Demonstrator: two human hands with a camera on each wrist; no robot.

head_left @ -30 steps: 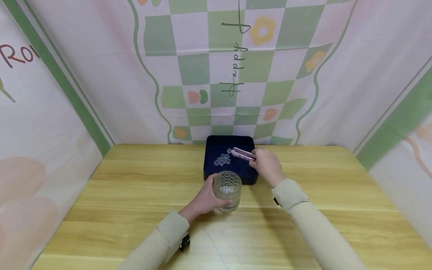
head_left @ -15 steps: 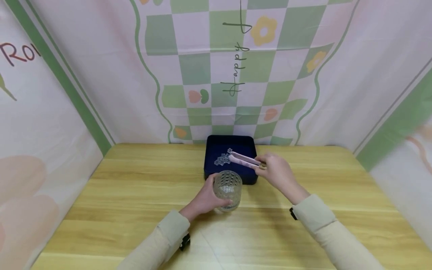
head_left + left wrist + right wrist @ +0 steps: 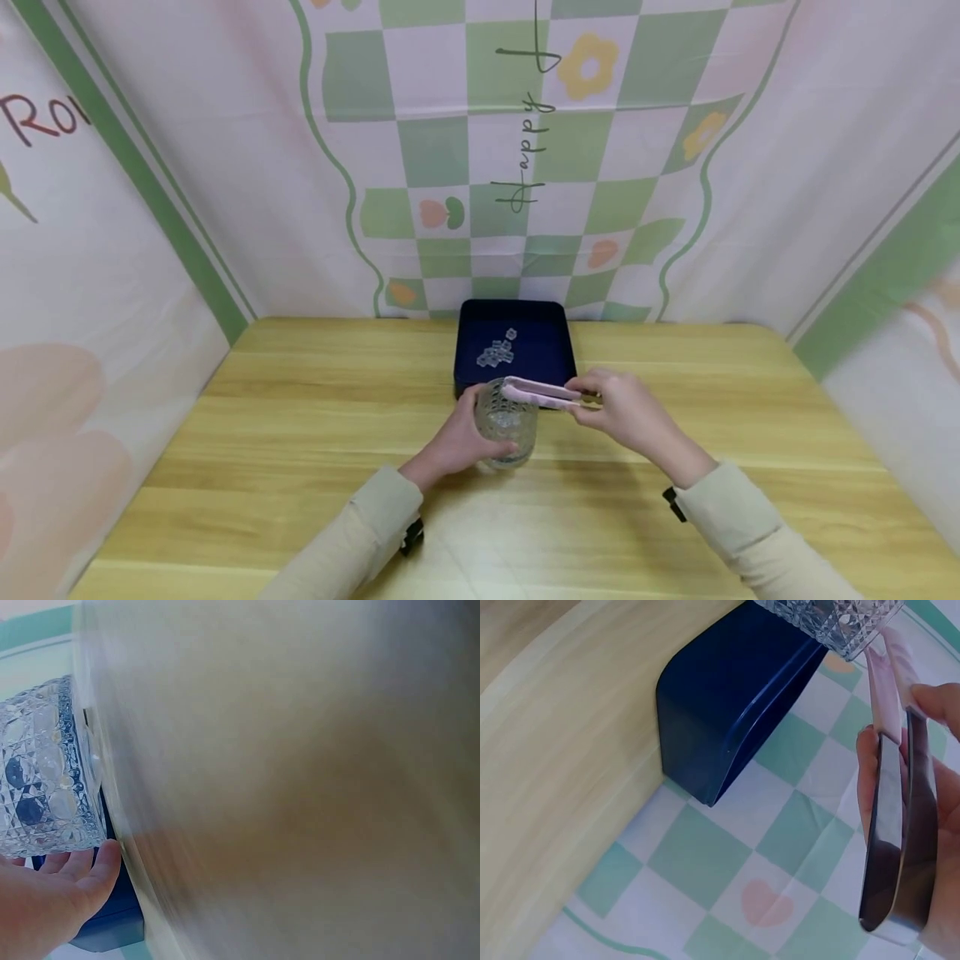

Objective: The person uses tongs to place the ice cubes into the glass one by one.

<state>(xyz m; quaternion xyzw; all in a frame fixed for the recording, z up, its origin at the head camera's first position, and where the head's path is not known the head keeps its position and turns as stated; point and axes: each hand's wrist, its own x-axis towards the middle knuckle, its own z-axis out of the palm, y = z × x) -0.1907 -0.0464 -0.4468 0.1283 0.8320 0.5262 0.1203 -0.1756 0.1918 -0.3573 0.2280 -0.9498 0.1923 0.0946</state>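
In the head view my left hand (image 3: 459, 435) grips a clear patterned glass (image 3: 512, 442) from its left side, thumb across the front. The left wrist view shows the glass (image 3: 45, 772) close up, its wall cut with facets and round spots. My right hand (image 3: 626, 412) pinches a pair of tongs (image 3: 543, 393) with pale pink ends. Those ends are over the mouth of the glass; whether a cube is between them I cannot tell. In the right wrist view the tongs (image 3: 904, 825) show a bare metal bend at the back. Several clear cubes (image 3: 495, 354) lie in a dark blue tray.
The dark blue tray (image 3: 551, 321) stands at the back of the wooden table (image 3: 300, 433), just behind the glass. A checked cloth (image 3: 435, 150) hangs along the table's far edge, with more cloth at both sides.
My right hand has drawn back towards me with the tongs, whose ends went from the cubes in the tray to above the glass. The left hand and glass have stayed in place.
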